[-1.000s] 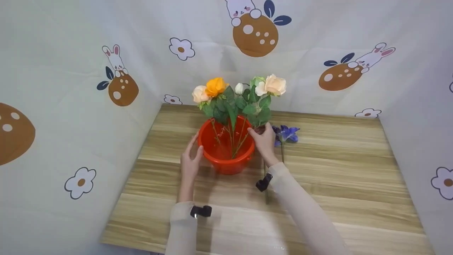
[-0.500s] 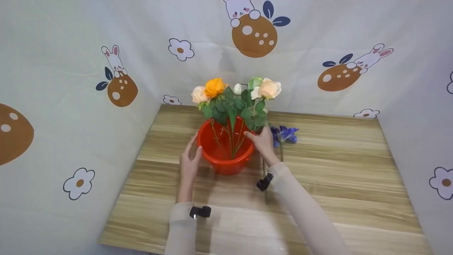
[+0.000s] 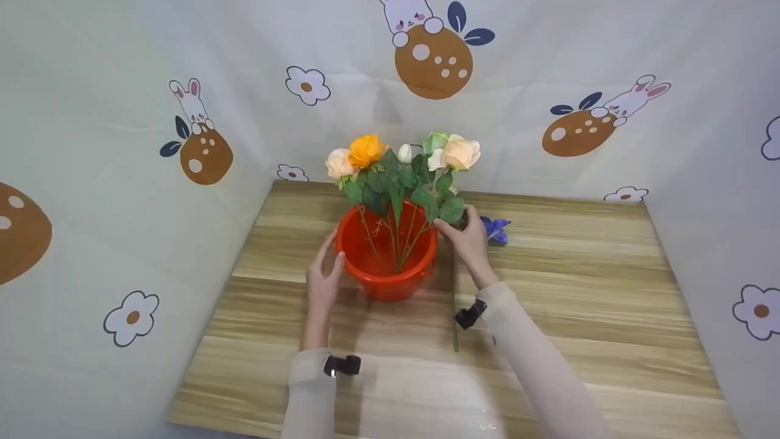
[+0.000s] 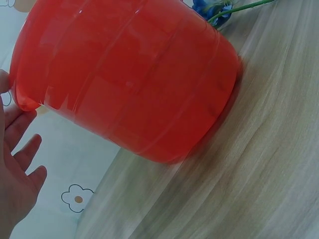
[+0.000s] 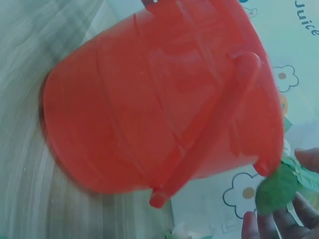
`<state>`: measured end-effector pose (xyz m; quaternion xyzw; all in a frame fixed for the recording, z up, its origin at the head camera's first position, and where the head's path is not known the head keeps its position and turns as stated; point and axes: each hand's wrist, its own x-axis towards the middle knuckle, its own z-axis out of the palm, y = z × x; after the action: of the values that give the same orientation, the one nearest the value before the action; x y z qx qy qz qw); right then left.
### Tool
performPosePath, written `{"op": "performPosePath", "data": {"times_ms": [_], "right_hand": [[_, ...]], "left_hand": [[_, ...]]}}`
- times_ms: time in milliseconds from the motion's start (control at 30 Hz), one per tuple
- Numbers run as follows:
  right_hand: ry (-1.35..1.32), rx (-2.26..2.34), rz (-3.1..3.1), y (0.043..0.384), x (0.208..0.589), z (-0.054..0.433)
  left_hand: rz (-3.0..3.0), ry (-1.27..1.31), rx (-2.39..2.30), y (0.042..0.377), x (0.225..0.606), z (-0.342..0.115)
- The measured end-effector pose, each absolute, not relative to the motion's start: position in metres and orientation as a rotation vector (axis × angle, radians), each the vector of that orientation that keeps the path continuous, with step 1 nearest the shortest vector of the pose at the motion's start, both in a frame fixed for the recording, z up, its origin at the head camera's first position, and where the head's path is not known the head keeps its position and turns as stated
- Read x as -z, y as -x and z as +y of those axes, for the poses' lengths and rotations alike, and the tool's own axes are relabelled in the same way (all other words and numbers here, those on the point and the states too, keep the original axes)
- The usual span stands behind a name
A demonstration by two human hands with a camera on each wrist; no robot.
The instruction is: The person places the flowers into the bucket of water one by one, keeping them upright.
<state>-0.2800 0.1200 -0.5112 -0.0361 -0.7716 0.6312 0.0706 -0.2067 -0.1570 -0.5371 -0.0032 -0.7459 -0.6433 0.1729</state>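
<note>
A red bucket (image 3: 387, 279) stands on the wooden table with several artificial flowers in it. Among them are an orange rose (image 3: 367, 150), a peach rose (image 3: 461, 152) on the right and a white bud (image 3: 405, 153). My left hand (image 3: 322, 283) touches the bucket's left side at the rim, its fingers extended. At the right rim, my right hand (image 3: 470, 247) is beside the peach rose's leaves. In the right wrist view a green leaf (image 5: 277, 190) lies between the thumb and the spread, slightly bent fingers. The bucket's red handle (image 5: 209, 132) hangs down its side.
A purple flower (image 3: 498, 230) lies on the table (image 3: 585, 305) right of the bucket, partly hidden by my right hand. One green stem (image 3: 455, 317) points toward me. A printed cloth (image 3: 506, 97) hangs behind and at both sides.
The peach rose and its leaves have shifted slightly left toward the bucket. My right hand followed left, then moved back right, covering more of the purple flower. My left hand stays at the rim.
</note>
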Motion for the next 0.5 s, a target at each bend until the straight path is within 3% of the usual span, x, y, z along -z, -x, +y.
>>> {"op": "performPosePath", "data": {"times_ms": [500], "right_hand": [[0.183,-2.074,-2.055,0.278,0.518,0.159]], "left_hand": [[-2.101,-0.026,1.852,0.207,0.537,-0.156]]}}
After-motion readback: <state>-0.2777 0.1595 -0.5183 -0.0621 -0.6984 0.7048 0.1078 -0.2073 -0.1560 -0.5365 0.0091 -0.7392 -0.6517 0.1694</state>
